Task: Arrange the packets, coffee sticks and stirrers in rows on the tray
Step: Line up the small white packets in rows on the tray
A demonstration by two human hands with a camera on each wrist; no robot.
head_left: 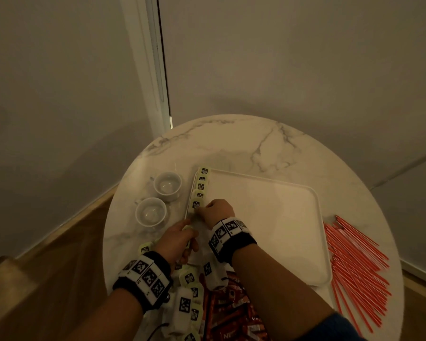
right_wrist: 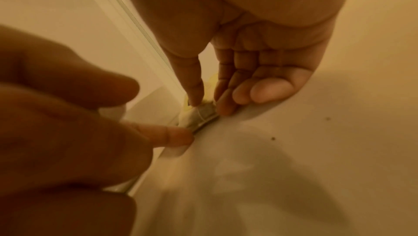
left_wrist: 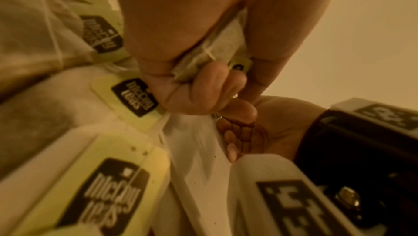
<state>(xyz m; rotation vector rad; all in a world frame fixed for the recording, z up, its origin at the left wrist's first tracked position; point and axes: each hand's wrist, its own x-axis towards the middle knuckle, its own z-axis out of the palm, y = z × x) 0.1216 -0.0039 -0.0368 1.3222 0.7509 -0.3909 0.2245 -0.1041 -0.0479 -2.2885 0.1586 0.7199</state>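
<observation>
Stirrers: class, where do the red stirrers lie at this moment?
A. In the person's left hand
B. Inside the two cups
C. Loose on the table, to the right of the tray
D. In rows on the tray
C: the stirrers lie in a loose pile on the table, outside the right rim of the tray.

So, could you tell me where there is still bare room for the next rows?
Most of the tray is bare, between the tea-packet row on its left rim and the stirrers beyond its right rim. The near table edge, with loose packets and coffee sticks, is crowded.
</observation>
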